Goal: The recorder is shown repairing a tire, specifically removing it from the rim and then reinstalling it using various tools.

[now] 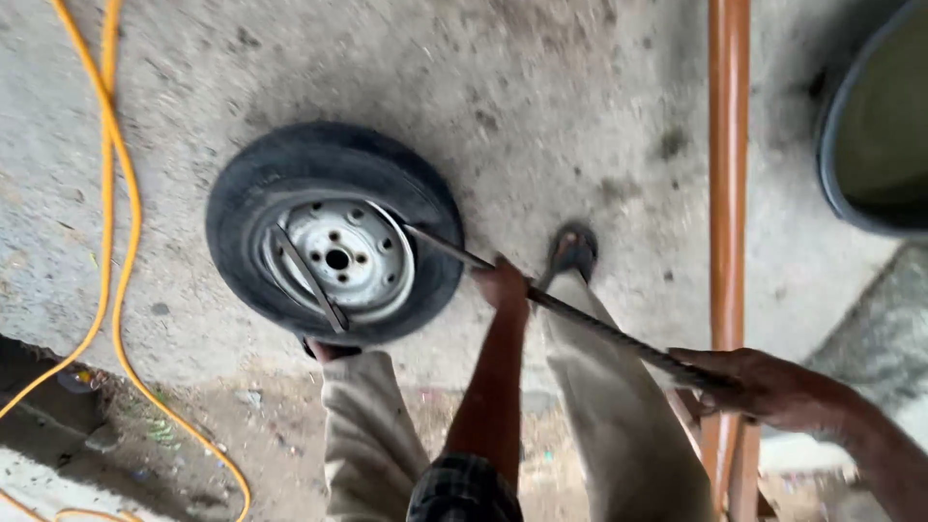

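A black tyre point(261, 184) on a grey steel rim point(353, 253) lies flat on the concrete floor. A long metal bar point(599, 331) runs from the rim's right edge, where its tip sits between tyre and rim, down to the right. My left hand point(503, 285) grips the bar near the tyre. My right hand point(764, 387) grips its far end. A second, shorter lever point(309, 278) is stuck at the left side of the rim. One of my feet point(329, 350) presses on the tyre's near edge. The other, in a sandal point(573, 249), stands to the right of the tyre.
A yellow hose point(116, 193) loops along the left side of the floor. An orange metal pole point(727, 174) runs upright at the right, close to my right hand. A dark tub point(851, 116) stands at the top right. Dirt and litter lie at the lower left.
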